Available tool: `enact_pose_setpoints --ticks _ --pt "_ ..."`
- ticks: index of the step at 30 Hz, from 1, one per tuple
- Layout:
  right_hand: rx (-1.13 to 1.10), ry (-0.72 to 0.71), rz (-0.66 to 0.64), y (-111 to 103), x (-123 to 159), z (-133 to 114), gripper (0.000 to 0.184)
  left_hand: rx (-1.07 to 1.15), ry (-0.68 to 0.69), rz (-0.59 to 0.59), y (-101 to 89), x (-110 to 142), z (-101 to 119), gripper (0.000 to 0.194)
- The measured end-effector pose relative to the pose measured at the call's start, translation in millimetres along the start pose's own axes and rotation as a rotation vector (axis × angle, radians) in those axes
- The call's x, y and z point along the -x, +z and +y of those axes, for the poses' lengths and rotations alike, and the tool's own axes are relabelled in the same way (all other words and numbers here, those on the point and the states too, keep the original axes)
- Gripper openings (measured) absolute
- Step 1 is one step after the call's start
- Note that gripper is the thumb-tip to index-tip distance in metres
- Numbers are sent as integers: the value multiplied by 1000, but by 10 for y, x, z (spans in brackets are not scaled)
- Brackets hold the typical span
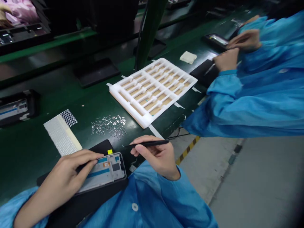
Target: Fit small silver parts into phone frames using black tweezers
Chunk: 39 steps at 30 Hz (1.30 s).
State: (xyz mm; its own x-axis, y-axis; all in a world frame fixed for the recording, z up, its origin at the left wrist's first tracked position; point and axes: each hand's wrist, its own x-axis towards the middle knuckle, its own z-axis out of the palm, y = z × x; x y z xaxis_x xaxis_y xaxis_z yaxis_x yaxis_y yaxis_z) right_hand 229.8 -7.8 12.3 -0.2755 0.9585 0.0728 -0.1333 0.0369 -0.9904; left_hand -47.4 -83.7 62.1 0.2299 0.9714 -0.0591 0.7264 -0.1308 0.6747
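Observation:
My left hand (pixel 68 171) grips the upper edge of a phone frame (pixel 102 179), thumb and fingers closed on its rim. The frame lies tilted in a black holder (pixel 101 147), showing blue strips, a grey square and an orange flex piece; a yellow tab (pixel 110 152) sticks out on top. Black tweezers (pixel 152 143) are pinched in my right hand (pixel 158 155), their tips pointing left, just above the bench and apart from the frame. Whether the tips hold a part is too small to tell. Beyond them lie many tiny metal parts (pixel 109 126) in a loose scatter.
A white foam tray (pixel 146 122) with slotted compartments is taped to the green bench (pixel 87 98). A sheet of strips (pixel 63 133) lies at left, near another phone frame (pixel 14 107). On the right, a co-worker's hands (pixel 244 41) work beside a folded cloth (pixel 188 57).

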Motion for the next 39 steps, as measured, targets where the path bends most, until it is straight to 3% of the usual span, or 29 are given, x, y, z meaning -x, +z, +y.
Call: enact_pose_setpoints --ticks 3,8,21,39 --pt "16 24 -132 157 29 -86 9 76 -127 -113 45 -110 -49 27" --pt "142 57 -245 399 21 -36 9 102 -171 -111 137 -146 -93 29" --pt "227 109 -241 485 -7 41 10 203 -263 -105 175 -135 -78 27" --pt "225 37 -188 500 16 73 8 165 -321 -12 270 -153 -61 20"
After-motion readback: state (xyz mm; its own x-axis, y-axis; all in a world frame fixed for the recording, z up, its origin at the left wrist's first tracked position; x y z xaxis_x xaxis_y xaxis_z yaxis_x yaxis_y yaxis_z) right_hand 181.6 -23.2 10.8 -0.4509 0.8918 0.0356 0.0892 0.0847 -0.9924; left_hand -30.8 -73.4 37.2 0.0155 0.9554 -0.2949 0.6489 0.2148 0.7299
